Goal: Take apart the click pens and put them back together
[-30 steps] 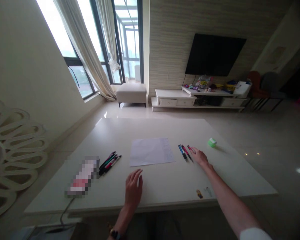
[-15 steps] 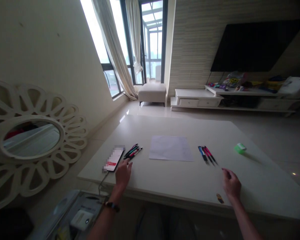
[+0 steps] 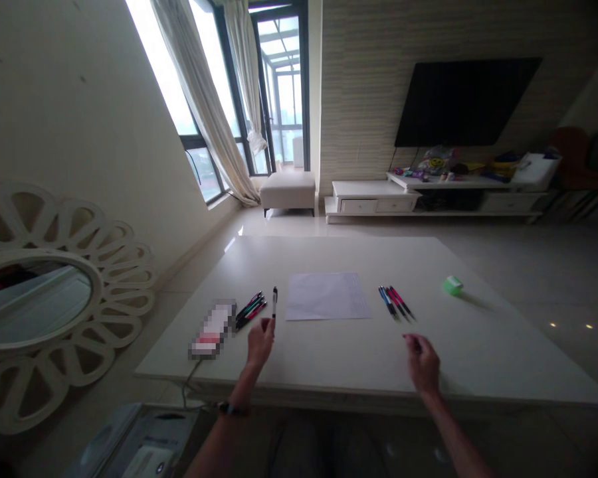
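My left hand [image 3: 260, 342] is closed in a pinch around the lower end of a pen [image 3: 274, 304] with a pale barrel and black ends, held upright over the white table. To its left lies a bunch of dark, green and red pens [image 3: 250, 310]. A sheet of white paper [image 3: 327, 296] lies flat between my two hands. My right hand [image 3: 423, 364] is near the table's front right side, fingers curled and closed, with nothing seen in them. Just beyond it, several pens [image 3: 395, 303], blue and red, lie side by side.
A phone [image 3: 213, 330] with a cable lies on the left of the table [image 3: 339, 358]. A small green and white object [image 3: 453, 285] stands on the right. Below the left edge is a box [image 3: 144, 431]. A flower-framed mirror [image 3: 97, 282] stands at the left.
My left hand has lifted a pen from the left bunch and moved right, toward the paper. My right hand stays closed below the right-hand pens. The camera view has turned slightly right.
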Demonstrator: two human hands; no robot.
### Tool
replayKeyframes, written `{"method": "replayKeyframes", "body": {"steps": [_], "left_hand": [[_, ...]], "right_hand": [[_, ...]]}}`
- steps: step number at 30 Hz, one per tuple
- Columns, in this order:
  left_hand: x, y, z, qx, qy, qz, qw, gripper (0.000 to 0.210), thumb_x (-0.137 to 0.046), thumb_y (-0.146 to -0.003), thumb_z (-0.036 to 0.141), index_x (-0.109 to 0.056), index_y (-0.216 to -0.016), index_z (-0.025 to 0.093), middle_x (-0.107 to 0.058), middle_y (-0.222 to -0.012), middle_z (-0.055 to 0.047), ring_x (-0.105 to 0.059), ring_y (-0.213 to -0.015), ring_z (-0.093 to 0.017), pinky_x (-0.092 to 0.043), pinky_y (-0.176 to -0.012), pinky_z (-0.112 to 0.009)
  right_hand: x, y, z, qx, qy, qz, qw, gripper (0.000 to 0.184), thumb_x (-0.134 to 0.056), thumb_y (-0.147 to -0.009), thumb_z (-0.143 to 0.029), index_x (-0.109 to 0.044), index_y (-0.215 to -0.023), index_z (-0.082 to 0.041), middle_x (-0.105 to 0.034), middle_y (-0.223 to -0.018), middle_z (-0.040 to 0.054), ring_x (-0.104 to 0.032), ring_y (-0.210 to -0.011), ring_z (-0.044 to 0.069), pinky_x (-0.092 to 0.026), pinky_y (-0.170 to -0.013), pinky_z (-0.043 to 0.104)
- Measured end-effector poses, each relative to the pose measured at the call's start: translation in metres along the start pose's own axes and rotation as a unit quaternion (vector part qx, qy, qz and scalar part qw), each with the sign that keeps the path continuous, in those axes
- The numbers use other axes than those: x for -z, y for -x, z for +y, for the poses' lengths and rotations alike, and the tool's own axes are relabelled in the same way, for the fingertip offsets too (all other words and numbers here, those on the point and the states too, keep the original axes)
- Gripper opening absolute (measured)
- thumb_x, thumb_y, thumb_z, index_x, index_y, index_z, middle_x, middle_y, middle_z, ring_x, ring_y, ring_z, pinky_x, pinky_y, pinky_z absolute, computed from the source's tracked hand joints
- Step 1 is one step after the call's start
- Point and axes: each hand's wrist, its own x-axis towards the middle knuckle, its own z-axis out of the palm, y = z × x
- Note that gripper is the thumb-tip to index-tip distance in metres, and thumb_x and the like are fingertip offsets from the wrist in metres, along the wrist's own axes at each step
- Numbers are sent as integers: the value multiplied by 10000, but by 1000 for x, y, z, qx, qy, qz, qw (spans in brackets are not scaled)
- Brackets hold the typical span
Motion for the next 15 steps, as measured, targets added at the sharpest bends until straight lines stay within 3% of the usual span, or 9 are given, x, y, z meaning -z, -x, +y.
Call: {"method": "replayKeyframes", "body": {"steps": [2,3,4,6,10,13,15], "left_hand": [[-23,14,1,34,102,-78,991,463,-501,-766,569,-586,-832,118,-599,-677,-27,-594,-611,-149,-505,-593,-305],[-36,22,2,52,175,-115,976,477,-519,-738,589,-579,-817,122,-597,-664,-25,-598,-611,-149,-508,-605,-306],[-48,31,3,68,235,-136,960,475,-538,-722,589,-572,-821,126,-600,-673,-27,-605,-629,-150,-508,-623,-305],[-70,47,6,86,299,-162,936,449,-570,-711,561,-564,-829,128,-596,-673,-23,-600,-639,-139,-498,-621,-282],[-89,63,2,78,280,-165,942,426,-617,-682,528,-578,-827,129,-543,-618,11,-531,-548,-90,-426,-510,-204],[-78,57,-9,81,203,-168,961,485,-580,-689,567,-587,-885,123,-559,-655,-14,-538,-554,-107,-415,-490,-213],[-62,51,-15,55,119,-106,986,541,-562,-705,570,-555,-1024,133,-590,-764,-49,-570,-617,-143,-449,-527,-258]], "right_hand": [[-28,20,-20,14,-21,-61,998,395,-470,-826,-520,-626,-740,-168,-614,-671,20,-564,-601,138,-461,-570,245],[-43,30,-32,10,-66,-141,988,463,-425,-825,-564,-611,-691,-162,-570,-567,8,-522,-513,126,-419,-499,234],[-57,39,-43,-5,-122,-212,970,520,-372,-826,-601,-596,-671,-159,-533,-512,-1,-480,-455,112,-379,-453,226],[-82,52,-65,-68,-214,-297,928,601,-287,-808,-669,-564,-655,-158,-467,-441,-23,-388,-366,87,-294,-381,212],[-105,56,-80,-107,-286,-311,900,528,-440,-728,-685,-448,-570,-181,-370,-399,-66,-288,-333,57,-200,-349,200],[-103,53,-70,-103,-293,-306,900,501,-504,-710,-650,-418,-545,-185,-364,-400,-70,-285,-345,54,-188,-353,202],[-97,50,-62,-99,-285,-295,907,483,-514,-721,-620,-414,-537,-185,-356,-395,-73,-279,-350,54,-187,-358,203]]}}
